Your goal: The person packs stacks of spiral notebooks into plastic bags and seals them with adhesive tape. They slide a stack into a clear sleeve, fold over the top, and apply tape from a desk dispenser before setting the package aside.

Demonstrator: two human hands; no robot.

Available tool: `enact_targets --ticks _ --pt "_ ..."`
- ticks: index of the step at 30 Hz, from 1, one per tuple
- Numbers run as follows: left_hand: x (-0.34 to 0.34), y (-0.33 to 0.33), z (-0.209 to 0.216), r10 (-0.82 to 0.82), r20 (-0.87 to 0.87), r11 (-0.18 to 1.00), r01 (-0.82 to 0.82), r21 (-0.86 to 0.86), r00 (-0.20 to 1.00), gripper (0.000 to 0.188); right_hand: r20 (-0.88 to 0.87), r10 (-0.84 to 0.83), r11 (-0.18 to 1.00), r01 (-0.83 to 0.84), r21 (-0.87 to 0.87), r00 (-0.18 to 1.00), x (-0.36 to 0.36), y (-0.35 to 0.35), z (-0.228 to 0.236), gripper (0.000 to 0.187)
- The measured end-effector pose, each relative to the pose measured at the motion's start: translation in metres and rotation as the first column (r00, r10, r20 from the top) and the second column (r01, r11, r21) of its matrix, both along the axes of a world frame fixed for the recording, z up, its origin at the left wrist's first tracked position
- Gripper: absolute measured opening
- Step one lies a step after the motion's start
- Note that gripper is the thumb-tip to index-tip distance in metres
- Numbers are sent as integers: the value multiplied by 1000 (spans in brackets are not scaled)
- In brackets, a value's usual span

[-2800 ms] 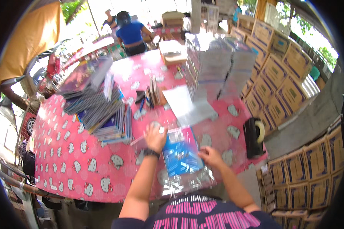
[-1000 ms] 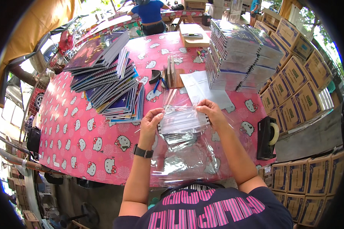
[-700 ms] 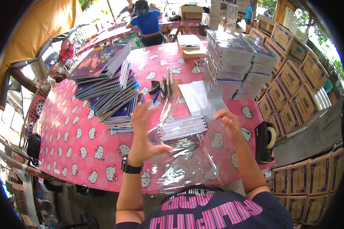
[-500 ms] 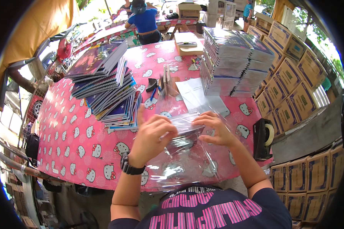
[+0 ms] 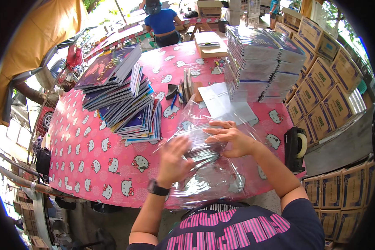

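A clear plastic sheet [image 5: 212, 183] lies crumpled and shiny around a small bundle [image 5: 202, 146] with pale edges, right in front of me. Glare hides what exactly the bundle is made of. My left hand [image 5: 176, 160], smeared by motion, is at the bundle's left side with its fingers stretched out and thumb apart. Over the right side of the bundle lies my right hand [image 5: 232, 139], fingers stretched across the plastic and thumb held away from them. White paper sheets [image 5: 227, 102] lie just beyond the bundle. A blue pen [image 5: 173, 101] is to their left.
On the pink patterned table [image 5: 112, 166], spiral notebooks [image 5: 121, 100] lean in a fanned pile at left. Tall wrapped notebook stacks [image 5: 262, 66] stand at back right. A tape dispenser [image 5: 295, 150] sits at the right edge, near cardboard boxes [image 5: 321, 91]. A person [image 5: 161, 23] sits beyond.
My left hand has drawn back slightly from the bundle's top and its fingers have straightened. My right hand stays on the bundle. The plastic now stands up higher at the far side.
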State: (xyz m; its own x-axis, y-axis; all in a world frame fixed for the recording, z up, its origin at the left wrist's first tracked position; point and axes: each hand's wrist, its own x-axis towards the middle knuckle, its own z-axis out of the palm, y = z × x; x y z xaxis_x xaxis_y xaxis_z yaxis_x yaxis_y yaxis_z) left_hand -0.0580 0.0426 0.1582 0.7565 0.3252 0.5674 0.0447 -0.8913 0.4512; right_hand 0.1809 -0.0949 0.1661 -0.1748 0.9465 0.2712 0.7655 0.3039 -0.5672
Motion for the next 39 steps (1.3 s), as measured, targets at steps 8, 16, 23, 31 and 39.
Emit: enact_targets --ticks 8,16,23,31,39 --pt "-9 21 -13 -145 -224 981 110 -161 964 75 133 33 990 -15 -137 991 5 -2 12 75" --pt "22 16 4 -217 -416 968 249 23 883 86 78 65 992 -56 -114 995 3 1 10 74" --pt "26 21 12 -250 -398 959 283 25 882 85 -419 -392 852 150 -502 819 25 42 11 54" --pt "27 16 16 -241 -367 966 260 2 898 83 -602 -712 533 837 -126 362 55 -140 3 37" --pt "33 12 13 -284 -360 953 304 -2 889 84 -356 -882 -117 877 -467 -308 58 -331 -108 34"
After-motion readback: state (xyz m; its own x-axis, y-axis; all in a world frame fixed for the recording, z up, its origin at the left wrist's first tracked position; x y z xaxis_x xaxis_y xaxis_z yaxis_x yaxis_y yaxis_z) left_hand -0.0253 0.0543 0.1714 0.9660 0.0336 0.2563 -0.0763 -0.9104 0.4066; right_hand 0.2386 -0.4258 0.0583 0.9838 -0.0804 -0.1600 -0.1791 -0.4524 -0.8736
